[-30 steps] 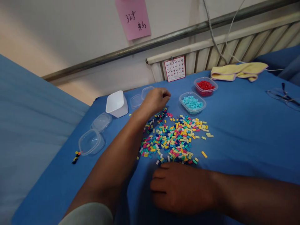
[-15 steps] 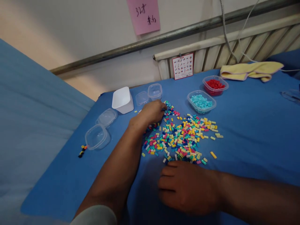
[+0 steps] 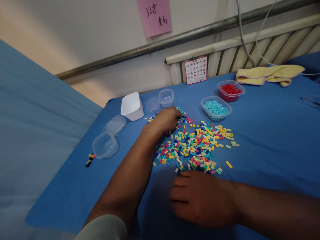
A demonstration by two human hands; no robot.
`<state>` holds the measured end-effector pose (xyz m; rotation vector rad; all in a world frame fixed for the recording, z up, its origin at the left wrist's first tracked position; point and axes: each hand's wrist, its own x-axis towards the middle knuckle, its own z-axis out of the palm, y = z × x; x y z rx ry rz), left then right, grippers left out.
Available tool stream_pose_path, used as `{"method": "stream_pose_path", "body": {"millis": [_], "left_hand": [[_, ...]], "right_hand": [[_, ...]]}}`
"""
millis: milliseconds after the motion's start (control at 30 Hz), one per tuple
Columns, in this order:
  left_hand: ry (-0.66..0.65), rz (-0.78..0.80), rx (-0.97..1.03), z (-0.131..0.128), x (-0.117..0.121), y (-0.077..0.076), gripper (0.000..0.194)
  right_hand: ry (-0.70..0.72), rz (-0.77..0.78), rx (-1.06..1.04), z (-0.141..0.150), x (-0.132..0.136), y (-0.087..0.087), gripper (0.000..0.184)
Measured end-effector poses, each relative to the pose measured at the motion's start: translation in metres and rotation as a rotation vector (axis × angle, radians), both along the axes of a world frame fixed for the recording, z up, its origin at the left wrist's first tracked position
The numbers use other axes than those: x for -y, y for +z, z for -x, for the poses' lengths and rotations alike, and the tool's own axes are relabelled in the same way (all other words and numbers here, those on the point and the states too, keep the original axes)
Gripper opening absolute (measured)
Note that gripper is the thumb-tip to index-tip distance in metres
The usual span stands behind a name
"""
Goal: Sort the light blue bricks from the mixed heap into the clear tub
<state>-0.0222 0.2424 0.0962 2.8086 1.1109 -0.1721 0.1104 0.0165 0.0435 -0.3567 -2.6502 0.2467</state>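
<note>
Small toy building bricks (image 3: 197,143) in yellow, pink, green, white and blue lie in a loose spread on the blue cloth. My left hand (image 3: 168,118) reaches over the far left part of the spread, its fingers bent down among the bricks. Its fingertips are mostly hidden, and I cannot make out what they hold. At the near edge of the bricks rests my right hand (image 3: 197,198), back upward and fingers curled under. Whatever may be inside it is out of sight.
Clear tubs hold turquoise bricks (image 3: 215,108) and red bricks (image 3: 230,90). At left stand a white container (image 3: 132,106), a clear tub (image 3: 105,145), its lid (image 3: 115,124) and a small black-yellow brick piece (image 3: 89,160). A yellow cloth (image 3: 270,75) lies by the radiator (image 3: 230,55).
My left hand has shifted very slightly to the right over the bricks, its fingers still bent down. The right hand stays in place; the whole view has moved a little.
</note>
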Motion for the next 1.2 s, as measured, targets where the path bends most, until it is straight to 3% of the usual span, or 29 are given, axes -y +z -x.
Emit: {"method": "stream_pose_path", "body": {"millis": [333, 600, 867, 1200], "left_hand": [[-0.038, -0.011, -0.009, -0.001, -0.003, -0.002, 0.031], [0.106, 0.210, 0.355, 0.009, -0.008, 0.000, 0.017], [-0.022, 0.056, 0.072, -0.005, 0.006, 0.005, 0.025], [-0.039, -0.010, -0.004, -0.009, 0.013, 0.009, 0.017]], "right_hand": [[0.005, 0.004, 0.014, -0.001, 0.000, -0.001, 0.012], [-0.011, -0.003, 0.000, 0.001, 0.001, 0.000, 0.014], [-0.003, -0.011, -0.001, 0.000, 0.000, -0.001, 0.012], [0.001, 0.001, 0.006, 0.000, 0.000, -0.001, 0.014]]}}
